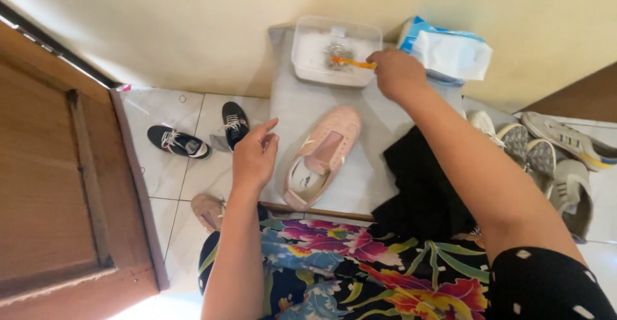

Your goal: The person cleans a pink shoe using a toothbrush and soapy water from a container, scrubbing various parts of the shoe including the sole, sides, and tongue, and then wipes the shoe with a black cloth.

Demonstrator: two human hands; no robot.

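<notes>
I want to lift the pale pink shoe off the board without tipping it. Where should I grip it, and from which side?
Probably grip the pale pink slip-on shoe at its heel rim, coming from the left, where the left hand hovers. The shoe lies sole-down, heel toward the person, with its opening facing up, so fingers could hook inside the rim.

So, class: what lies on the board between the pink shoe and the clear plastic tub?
Nothing: in the head view, bare grey board separates the pink shoe from the clear tub.
</notes>
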